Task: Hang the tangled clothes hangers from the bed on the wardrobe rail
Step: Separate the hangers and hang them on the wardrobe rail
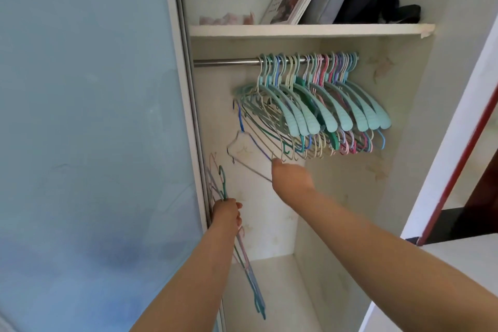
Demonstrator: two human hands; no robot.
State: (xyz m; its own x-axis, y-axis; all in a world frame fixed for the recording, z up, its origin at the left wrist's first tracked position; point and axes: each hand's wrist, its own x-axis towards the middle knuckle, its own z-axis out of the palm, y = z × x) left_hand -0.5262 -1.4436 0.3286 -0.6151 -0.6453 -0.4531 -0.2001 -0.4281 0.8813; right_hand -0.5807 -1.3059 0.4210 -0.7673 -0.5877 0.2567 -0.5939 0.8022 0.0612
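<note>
A steel wardrobe rail [226, 62] runs under the shelf, and several teal, pink, blue and cream hangers [336, 105] hang bunched on its right half. My right hand [292, 176] is raised below that bunch and grips a thin grey wire hanger [242, 155], whose hook points left and sits well below the rail. My left hand [227, 213] is lower, by the door edge, and holds a bundle of thin pink, teal and blue hangers [249, 275] that droop downward.
A frosted blue sliding door [94, 143] fills the left side. The white shelf [310, 29] above the rail carries a framed picture, a grey case and dark bags. The wardrobe floor [269, 291] lies below. A white door edge with a red strip [458, 143] stands at right.
</note>
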